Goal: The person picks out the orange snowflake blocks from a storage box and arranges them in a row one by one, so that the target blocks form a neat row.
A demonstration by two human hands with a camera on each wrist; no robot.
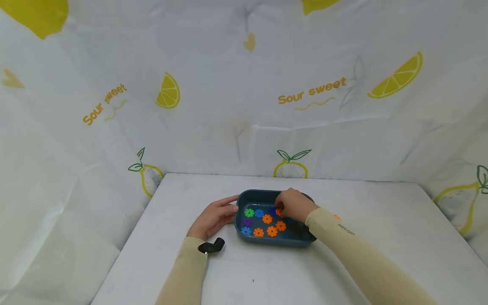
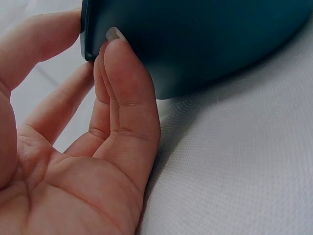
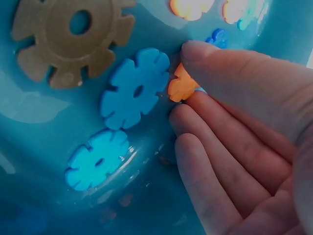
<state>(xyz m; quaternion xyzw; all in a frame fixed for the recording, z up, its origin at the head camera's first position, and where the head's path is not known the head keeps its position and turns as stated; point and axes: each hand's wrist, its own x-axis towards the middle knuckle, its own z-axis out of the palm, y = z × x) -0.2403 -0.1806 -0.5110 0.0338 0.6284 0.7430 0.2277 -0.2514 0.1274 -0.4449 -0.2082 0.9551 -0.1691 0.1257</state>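
A dark teal tray (image 1: 263,242) holds several notched plastic snowflake discs in orange, blue, green and purple. My left hand (image 1: 214,218) rests against the tray's left end. In the left wrist view, the thumb touches the rim (image 2: 87,34) and the bent fingers (image 2: 129,83) lean on the outer wall. Inside the tray, my right hand (image 1: 295,205) pinches an orange snowflake disc (image 3: 183,85) between thumb and fingertips. Near it in the right wrist view lie a blue disc (image 3: 137,90), a lighter blue disc (image 3: 98,159) and a brownish disc (image 3: 73,36).
Just right of the tray, a bit of an orange piece (image 1: 336,216) shows on the white table (image 1: 228,275), partly hidden by my right sleeve. A white sheet with lemon prints (image 1: 228,140) hangs behind the table. A black strap device (image 1: 211,246) sits on my left wrist.
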